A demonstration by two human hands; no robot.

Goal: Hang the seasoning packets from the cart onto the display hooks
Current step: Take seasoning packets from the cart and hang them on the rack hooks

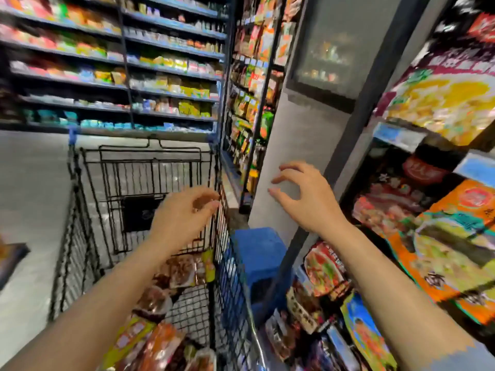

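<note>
Filling cart (80,199): heaped seasoning packets (160,317).

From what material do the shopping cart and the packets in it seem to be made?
Shopping cart: likely metal wire with a black coating, judging by its thin welded grid. Packets: probably glossy plastic film, since they crinkle and catch highlights; blur leaves this uncertain.

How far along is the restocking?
Packets already hang on the display at right. Nothing is in hand: the left hand hovers over the cart, and the right hand is raised and open. Many packets remain in the cart.
</note>
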